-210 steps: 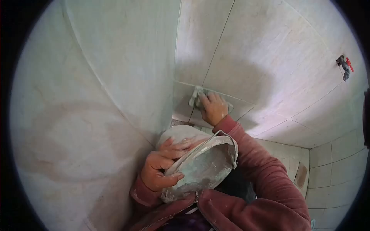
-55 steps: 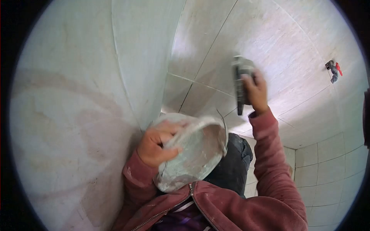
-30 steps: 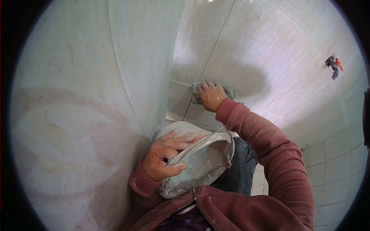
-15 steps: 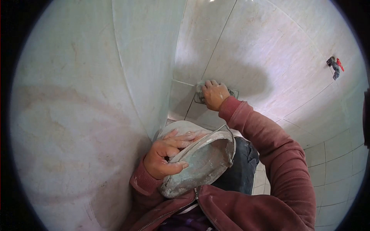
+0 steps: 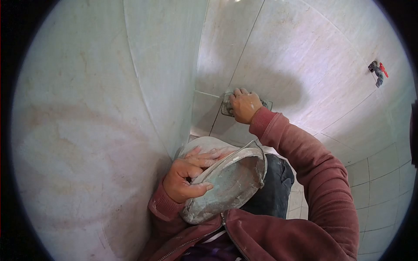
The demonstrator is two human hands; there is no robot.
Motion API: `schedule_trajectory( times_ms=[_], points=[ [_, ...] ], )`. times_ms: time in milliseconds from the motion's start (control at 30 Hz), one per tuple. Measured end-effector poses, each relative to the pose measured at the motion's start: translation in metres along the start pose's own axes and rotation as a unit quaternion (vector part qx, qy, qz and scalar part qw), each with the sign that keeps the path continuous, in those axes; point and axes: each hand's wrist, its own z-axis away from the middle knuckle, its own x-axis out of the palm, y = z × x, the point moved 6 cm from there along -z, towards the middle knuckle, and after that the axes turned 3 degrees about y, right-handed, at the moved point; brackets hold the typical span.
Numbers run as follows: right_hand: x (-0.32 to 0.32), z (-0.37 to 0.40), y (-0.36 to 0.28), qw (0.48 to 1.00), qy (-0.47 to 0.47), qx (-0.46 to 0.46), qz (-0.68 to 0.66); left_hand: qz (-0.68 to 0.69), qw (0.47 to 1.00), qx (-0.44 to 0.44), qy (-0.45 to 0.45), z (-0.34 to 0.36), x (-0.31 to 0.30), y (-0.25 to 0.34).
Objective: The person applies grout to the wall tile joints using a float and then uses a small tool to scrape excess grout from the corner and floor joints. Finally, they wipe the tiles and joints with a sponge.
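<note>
My left hand (image 5: 185, 176) grips the rim of a mortar-smeared bucket (image 5: 235, 182), thumb inside and fingers spread along the outside. The bucket tilts against my lap, its mouth facing right and up, with a pale greenish coating inside and its wire handle lying over the rim. My right hand (image 5: 244, 105) is closed over a flat rectangular float (image 5: 266, 105), pressed to the wall tile (image 5: 278, 52) at a joint. Most of the float is hidden under my fingers, which carry whitish residue.
A tap with a red handle (image 5: 379, 74) sticks out of the wall at the right. Close on my left rises another tiled wall (image 5: 87, 130). Smaller tiles (image 5: 379, 187) line the lower right, and floor tiles (image 5: 297, 201) show beside my dark trouser leg (image 5: 278, 185).
My right hand and the float have shifted slightly to the right along the tile. The left hand and the bucket hold nearly the same position.
</note>
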Motion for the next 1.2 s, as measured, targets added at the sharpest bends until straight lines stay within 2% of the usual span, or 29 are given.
schedule_trajectory(
  times_ms=[67,300,400,467,500,567,600,667,700,767,800,867,900,967,1000,1067,1100,1167,1200],
  points=[
    [-0.008,-0.004,0.001,0.999,0.048,0.000,-0.014,0.002,1.000,0.006,-0.009,-0.002,0.000,0.003],
    [-0.014,-0.006,0.005,0.999,0.037,-0.004,0.004,0.013,1.000,0.011,-0.006,-0.002,0.000,0.000],
    [-0.024,-0.002,0.007,0.996,0.084,-0.010,0.001,-0.001,1.000,-0.004,0.004,-0.002,0.002,0.004],
    [-0.017,-0.004,0.006,1.000,-0.005,0.006,0.006,0.008,1.000,-0.015,0.006,-0.002,0.001,0.005],
    [-0.019,-0.006,0.009,1.000,-0.001,0.006,0.008,0.006,1.000,-0.012,0.005,-0.003,-0.001,0.004],
    [-0.031,-0.004,0.012,0.995,0.097,-0.005,0.002,0.004,1.000,-0.002,-0.012,-0.001,0.002,0.002],
    [-0.029,-0.002,0.009,0.996,0.094,-0.004,-0.001,0.005,1.000,-0.006,-0.013,0.001,0.003,0.000],
    [-0.014,-0.003,0.004,0.999,-0.011,-0.014,0.045,0.018,1.000,-0.018,0.012,0.001,0.001,-0.003],
    [-0.015,-0.004,0.005,0.999,-0.008,-0.011,0.047,0.016,1.000,-0.015,0.009,0.000,-0.001,-0.001],
    [-0.029,-0.005,0.004,0.992,0.118,-0.029,0.026,0.011,1.000,0.004,-0.020,-0.002,0.002,0.003],
    [-0.027,-0.003,0.004,0.993,0.114,-0.031,0.026,0.014,1.000,0.003,-0.018,-0.001,0.004,0.001],
    [-0.006,0.000,0.004,0.998,-0.026,-0.015,0.054,0.010,1.000,0.005,-0.005,-0.001,0.001,0.001],
    [-0.006,0.000,0.005,0.998,-0.023,-0.013,0.054,0.007,1.000,0.007,-0.007,0.000,0.001,0.001],
    [-0.015,-0.001,0.008,0.998,0.064,-0.018,0.017,0.014,1.000,0.007,-0.023,0.000,0.002,0.000],
    [-0.018,-0.005,0.011,0.998,0.063,-0.021,0.018,0.016,1.000,0.008,-0.021,-0.002,0.001,-0.002],
    [-0.031,-0.006,0.017,0.991,0.126,-0.018,0.034,0.025,1.000,0.017,-0.009,0.001,0.000,-0.004],
    [-0.033,-0.003,0.014,0.992,0.125,-0.015,0.032,0.024,1.000,0.014,-0.012,0.002,0.002,-0.003],
    [-0.027,-0.006,0.010,0.999,0.021,-0.012,0.038,0.020,1.000,0.002,-0.007,-0.001,0.002,0.001],
    [-0.030,-0.010,0.012,0.999,0.026,-0.010,0.041,0.017,1.000,0.007,-0.009,-0.003,0.000,0.003]
  ],
)
